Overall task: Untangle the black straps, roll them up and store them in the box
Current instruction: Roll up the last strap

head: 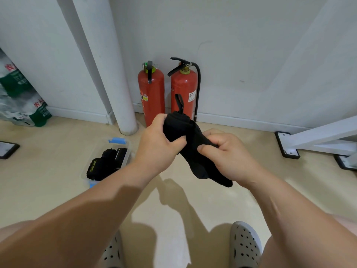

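Above the grey perforated sandals (245, 246), both hands work in mid-air. The right hand (228, 151) pinches the black strap (193, 153) at its middle between thumb and curled fingers, probably to keep it taut. The left hand (160, 144) wraps its fingers round the bunched upper end, thumb pressed across (a loop pokes up there). Beyond on the floor, the clear box (85, 172) already holds rolled straps (104, 165), near two red fire extinguishers (151, 97).

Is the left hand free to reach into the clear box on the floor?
Probably not yet: the left hand grips the black strap, which the right hand pinches too. Nothing lies between it and the box, though.
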